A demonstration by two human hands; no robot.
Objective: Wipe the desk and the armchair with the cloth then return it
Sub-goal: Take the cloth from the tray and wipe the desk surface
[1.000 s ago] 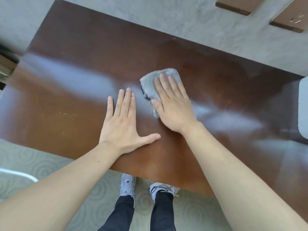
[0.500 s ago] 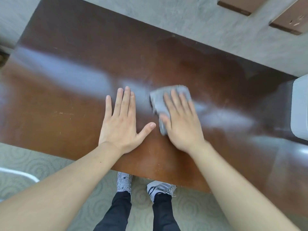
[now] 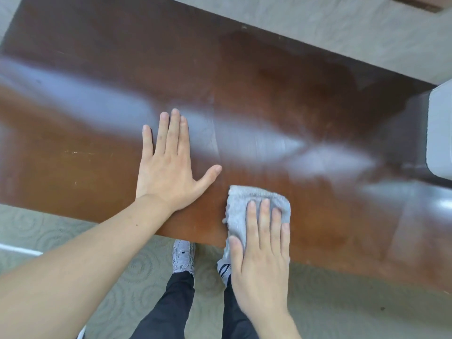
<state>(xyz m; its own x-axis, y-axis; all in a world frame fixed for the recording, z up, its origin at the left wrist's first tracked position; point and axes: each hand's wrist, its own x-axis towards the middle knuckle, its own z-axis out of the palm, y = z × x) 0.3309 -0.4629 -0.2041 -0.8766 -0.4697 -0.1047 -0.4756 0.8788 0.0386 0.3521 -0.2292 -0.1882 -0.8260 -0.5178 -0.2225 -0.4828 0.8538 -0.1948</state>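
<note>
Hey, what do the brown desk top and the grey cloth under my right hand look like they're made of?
The brown desk top looks like wood or wood veneer with a glossy varnish: faint grain lines and broad, soft light reflections show across it; solid or veneer can't be told. The grey cloth looks like soft terry or microfibre, judging by its fuzzy nap and ragged, limp edge under the right hand.

Both arms (image 3: 102, 243) are bare, with no sleeves, from the desk (image 3: 97, 155) edge back. Below that edge are black trousers (image 3: 171, 307) and grey-white trainers (image 3: 183, 256) with dark stripes and laces.
</note>
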